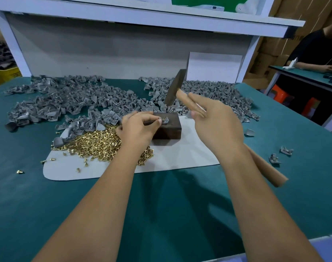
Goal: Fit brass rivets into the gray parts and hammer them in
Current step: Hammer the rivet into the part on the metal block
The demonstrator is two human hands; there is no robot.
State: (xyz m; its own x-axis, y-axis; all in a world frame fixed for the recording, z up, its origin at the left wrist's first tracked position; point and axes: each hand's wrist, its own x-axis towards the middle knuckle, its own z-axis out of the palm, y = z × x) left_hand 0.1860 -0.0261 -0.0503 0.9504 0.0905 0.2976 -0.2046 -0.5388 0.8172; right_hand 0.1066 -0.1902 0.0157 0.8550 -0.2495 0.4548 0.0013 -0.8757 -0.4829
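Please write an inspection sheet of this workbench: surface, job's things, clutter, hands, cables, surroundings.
Surface: teal-covered table with a pale grey mat.
Job's things: heap of small brass rivets on the mat; dark rectangular block bearing one gray plastic part; large piles of gray parts behind.
Clutter: stray rivets and a few loose parts at the table's right.
Hands: left hand pinches the part on the block; right hand holds a wooden-handled hammer raised.
Cables: nothing seen.
Surroundings: white shelf above; another person at a neighbouring table.

One head-worn wide-angle camera looks forward and down, close over the green table [161, 214].
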